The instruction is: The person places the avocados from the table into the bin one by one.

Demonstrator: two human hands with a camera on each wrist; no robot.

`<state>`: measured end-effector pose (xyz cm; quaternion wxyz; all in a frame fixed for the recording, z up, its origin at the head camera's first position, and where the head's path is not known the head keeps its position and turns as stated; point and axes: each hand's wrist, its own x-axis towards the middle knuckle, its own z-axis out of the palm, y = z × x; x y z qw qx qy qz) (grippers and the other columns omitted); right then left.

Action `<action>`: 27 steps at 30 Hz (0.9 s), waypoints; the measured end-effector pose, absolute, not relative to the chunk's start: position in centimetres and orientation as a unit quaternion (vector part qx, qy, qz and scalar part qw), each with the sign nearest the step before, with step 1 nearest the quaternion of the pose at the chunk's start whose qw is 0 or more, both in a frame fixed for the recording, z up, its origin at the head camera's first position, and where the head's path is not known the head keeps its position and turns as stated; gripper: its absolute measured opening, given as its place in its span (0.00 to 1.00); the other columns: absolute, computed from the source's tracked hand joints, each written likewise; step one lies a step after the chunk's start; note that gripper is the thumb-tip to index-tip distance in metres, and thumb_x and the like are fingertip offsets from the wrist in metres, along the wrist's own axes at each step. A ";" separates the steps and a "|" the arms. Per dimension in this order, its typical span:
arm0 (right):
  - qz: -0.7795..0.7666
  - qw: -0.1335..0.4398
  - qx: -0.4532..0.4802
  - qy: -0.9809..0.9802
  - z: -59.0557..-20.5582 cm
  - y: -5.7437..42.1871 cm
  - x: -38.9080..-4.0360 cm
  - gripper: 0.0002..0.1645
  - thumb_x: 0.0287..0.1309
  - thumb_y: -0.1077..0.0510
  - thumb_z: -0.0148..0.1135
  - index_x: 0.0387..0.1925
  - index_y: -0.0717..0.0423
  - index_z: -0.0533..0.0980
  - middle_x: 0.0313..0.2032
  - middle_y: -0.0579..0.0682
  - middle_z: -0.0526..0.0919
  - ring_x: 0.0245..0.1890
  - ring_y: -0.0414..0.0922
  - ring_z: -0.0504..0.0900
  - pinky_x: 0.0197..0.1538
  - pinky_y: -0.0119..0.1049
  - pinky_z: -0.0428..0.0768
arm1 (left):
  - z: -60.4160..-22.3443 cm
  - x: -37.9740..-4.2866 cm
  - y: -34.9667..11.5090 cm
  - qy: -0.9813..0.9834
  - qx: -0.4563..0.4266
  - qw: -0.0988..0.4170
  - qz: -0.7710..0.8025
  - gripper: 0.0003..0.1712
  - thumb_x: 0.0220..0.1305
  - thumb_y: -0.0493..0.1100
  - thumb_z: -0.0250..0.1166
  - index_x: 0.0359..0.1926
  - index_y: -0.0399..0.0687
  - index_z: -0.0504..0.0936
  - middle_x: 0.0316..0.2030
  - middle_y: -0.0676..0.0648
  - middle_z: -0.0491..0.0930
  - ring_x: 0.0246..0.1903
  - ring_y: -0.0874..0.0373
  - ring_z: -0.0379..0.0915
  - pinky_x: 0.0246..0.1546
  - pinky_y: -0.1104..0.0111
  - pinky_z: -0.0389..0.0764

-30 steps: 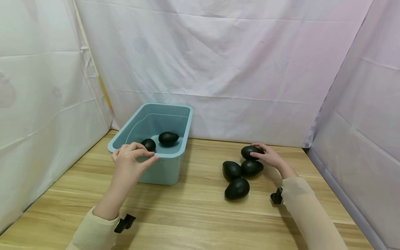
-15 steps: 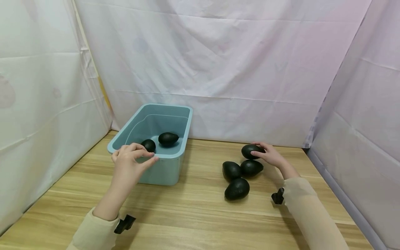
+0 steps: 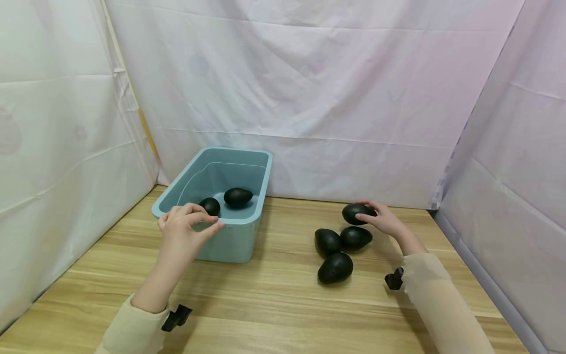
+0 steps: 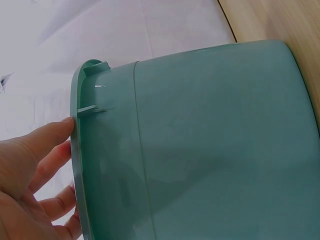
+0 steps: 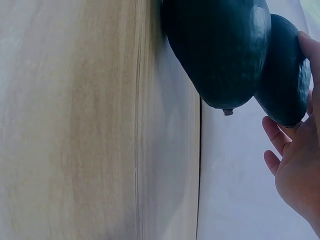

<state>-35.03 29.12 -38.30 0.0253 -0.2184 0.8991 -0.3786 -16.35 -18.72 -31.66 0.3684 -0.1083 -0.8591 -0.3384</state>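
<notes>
My left hand pinches the near rim of the light blue plastic bin. In the left wrist view, its thumb and fingertips meet the rim, the fingertips partly hidden behind it. Two dark avocados lie inside the bin, one avocado toward the middle and another avocado partly behind my left hand. On the right, my right hand grips a dark avocado just above the others. The right wrist view shows this held avocado beside a nearer avocado.
Three more avocados lie together on the wooden table: a left avocado, a right avocado and a front avocado. White cloth hangs behind and at both sides. A grey strip runs along the right edge.
My right hand has raised its avocado slightly, and a gap now shows between it and the avocado below. My left hand and the bin have stayed in place.
</notes>
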 end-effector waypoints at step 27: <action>-0.376 0.001 -0.235 0.896 -35.1 26.6 -32.7 0.33 0.66 0.52 0.59 0.65 0.64 0.64 0.59 0.68 0.68 0.61 0.65 0.62 0.57 0.64 0.60 | -31.7 -16.4 -18.8 -0.860 -0.108 0.371 -0.334 0.09 0.41 0.37 0.80 0.26 0.43 0.88 0.31 0.50 0.77 0.38 0.49 0.65 0.49 0.41 0.49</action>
